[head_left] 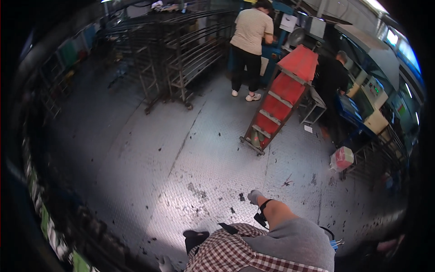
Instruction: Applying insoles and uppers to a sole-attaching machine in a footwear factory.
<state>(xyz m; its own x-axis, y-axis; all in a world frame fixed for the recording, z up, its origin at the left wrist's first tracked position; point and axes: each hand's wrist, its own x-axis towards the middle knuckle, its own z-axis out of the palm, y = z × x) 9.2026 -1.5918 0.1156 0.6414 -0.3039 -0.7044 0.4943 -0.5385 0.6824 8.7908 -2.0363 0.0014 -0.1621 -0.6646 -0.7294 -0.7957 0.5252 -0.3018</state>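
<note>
My right hand (255, 196) wears a grey glove and has a black strap at the wrist. It hangs out over the metal tread-plate floor (181, 149), fingers curled in, with nothing seen in it. Only a sliver of my left hand (164, 264), also in a grey glove, shows at the bottom edge, next to my checked shirt (226, 254); its fingers are hidden. A dark shoe (195, 238) shows just below my chest. Neither hand touches anything.
A tall red shelf cart (283, 97) stands ahead to the right. Empty metal racks (181, 54) fill the back left. A person in a striped top (251, 41) and another in dark clothes (333, 77) work at machines. A red and white bag (342, 158) sits at right. Black scraps litter the floor.
</note>
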